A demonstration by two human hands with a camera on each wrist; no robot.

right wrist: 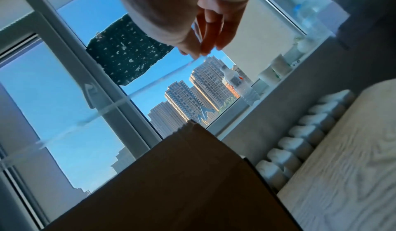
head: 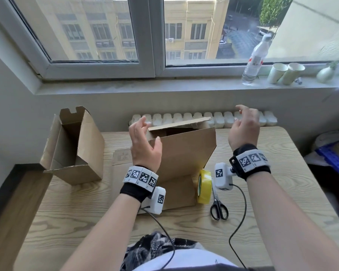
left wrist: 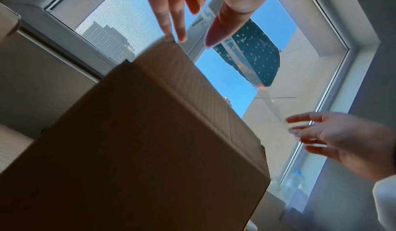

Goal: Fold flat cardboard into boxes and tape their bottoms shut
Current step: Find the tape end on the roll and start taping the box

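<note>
A brown cardboard box [head: 184, 153] stands at the middle of the wooden table [head: 76, 208], leaning slightly, its top flaps partly up. Both hands are raised above it. A strip of clear tape [left wrist: 244, 65] stretches between them over the box's top edge. My left hand [head: 145, 137] holds one end between thumb and fingers, close to the box's near left corner. My right hand [head: 243, 124] pinches the other end of the tape strip [right wrist: 150, 87], off to the box's right. In the head view the strip barely shows.
A second, open box [head: 74, 145] stands at the table's left. Flat cardboard [head: 121, 155] lies under the middle box. A yellow tape roll [head: 204, 186] and black scissors [head: 219, 206] lie to its right. A bottle [head: 254, 57] and paper cups [head: 286, 73] stand on the windowsill.
</note>
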